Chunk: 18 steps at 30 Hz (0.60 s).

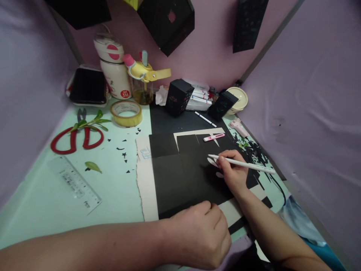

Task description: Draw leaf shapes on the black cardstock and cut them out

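My right hand point(235, 171) grips a slim white pen point(248, 164), its tip pointing left just above the black paper point(186, 177). Two pale petal-shaped openings or pieces, I cannot tell which, show by the fingers. My left hand point(201, 233) rests curled at the near edge of the black paper; its fingertips and anything inside them are hidden. Beyond the pen lies a pink and white utility knife point(214, 137) on the black sheets. A torn-edged white sheet point(146, 188) shows beneath the paper on the left.
Red-handled scissors point(72, 141), a clear ruler point(77, 184) and a tape roll point(126, 113) lie left. Bottles point(115, 75), black paper boxes point(179, 97) and markers point(201, 99) stand at the back. Black paper scraps point(254, 152) are heaped right; dark boxes point(169, 24) hang above.
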Available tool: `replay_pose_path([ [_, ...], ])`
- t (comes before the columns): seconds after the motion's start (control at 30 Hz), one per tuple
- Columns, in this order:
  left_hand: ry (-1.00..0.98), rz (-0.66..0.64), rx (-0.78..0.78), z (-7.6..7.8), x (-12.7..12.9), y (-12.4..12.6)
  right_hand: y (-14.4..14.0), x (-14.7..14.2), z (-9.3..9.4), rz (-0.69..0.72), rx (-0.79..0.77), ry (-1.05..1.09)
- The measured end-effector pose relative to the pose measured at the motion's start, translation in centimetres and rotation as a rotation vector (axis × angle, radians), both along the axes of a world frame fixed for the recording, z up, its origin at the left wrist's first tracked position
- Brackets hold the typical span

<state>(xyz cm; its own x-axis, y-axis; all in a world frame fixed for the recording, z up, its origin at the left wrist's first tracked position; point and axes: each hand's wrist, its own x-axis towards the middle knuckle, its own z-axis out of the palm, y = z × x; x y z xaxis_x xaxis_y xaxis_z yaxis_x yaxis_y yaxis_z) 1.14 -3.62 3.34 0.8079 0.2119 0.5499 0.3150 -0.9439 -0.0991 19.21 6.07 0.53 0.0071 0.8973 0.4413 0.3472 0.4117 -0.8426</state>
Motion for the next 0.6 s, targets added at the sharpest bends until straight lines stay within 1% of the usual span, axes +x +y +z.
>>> replay_pose_path([
  [0.17, 0.025, 0.101, 0.029, -1.2, 0.2, -0.1, 0.0, 0.0, -0.1, 0.003, 0.005, -0.002],
  [0.37, 0.138, 0.216, -0.014, -2.4, 0.5, -0.1, 0.1, 0.1, -0.1, 0.018, 0.024, -0.003],
  [0.6, 0.13, 0.29, -0.016, -2.9, 0.7, -0.1, 0.2, 0.2, -0.3, 0.034, 0.042, -0.001],
])
